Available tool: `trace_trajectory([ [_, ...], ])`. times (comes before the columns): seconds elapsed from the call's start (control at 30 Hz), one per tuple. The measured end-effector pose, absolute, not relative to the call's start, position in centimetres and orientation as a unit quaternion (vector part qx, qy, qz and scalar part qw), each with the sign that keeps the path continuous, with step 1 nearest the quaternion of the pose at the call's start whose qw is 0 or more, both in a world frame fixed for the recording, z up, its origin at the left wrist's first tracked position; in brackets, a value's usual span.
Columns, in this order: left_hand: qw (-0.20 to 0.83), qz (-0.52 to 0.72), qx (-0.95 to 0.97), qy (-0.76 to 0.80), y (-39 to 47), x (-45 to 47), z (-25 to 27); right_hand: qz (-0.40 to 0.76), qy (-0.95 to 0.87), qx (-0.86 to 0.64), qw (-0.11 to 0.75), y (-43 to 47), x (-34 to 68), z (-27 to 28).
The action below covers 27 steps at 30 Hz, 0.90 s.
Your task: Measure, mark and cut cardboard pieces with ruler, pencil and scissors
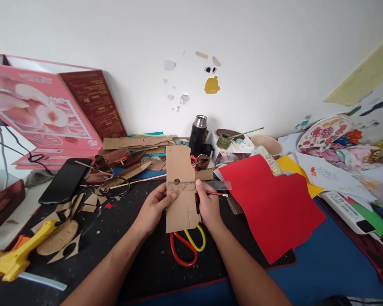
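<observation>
A tall piece of brown cardboard [180,163] is held up over the black mat, with a small dark hole near its middle. My left hand [153,208] grips its left edge, thumb on the front and fingers behind. Across the cardboard lies a clear ruler [218,185], sticking out to the right. My right hand [210,208] presses the ruler with its thumb at the cardboard's right edge. A thin pencil-like stick [220,194] with a pale end pokes out beside that hand; its other end is hidden. Below, scissors [183,261] with red and yellow handles lie partly covered by the cardboard.
Red paper sheets [277,208] lie at right, near a white power strip [347,211]. A yellow glue gun [25,250], cardboard scraps [59,238] and a black phone [64,180] are at left. An open black flask [198,134] stands behind.
</observation>
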State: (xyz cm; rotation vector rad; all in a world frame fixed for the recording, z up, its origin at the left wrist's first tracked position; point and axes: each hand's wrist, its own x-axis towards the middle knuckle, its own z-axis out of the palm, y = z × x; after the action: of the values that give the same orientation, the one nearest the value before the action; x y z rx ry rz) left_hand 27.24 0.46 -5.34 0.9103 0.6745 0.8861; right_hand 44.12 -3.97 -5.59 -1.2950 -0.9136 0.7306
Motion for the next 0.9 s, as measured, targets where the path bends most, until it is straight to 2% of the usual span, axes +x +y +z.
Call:
trace_trajectory([
  [0.23, 0.756, 0.429, 0.378, 0.318, 0.5, 27.1, -5.1, 0.385, -0.413, -0.55, 0.614, -4.5, 43.5, -5.4],
  [0.5, 0.775, 0.412, 0.383, 0.288, 0.1, 27.4, -4.8, 0.303, -0.433, -0.566, 0.633, -4.1, 44.2, -5.0],
  [0.9, 0.761, 0.448, 0.341, 0.323, 0.4, 27.2, -4.0, 0.336, -0.454, -0.557, 0.609, -4.5, 43.6, -5.1],
])
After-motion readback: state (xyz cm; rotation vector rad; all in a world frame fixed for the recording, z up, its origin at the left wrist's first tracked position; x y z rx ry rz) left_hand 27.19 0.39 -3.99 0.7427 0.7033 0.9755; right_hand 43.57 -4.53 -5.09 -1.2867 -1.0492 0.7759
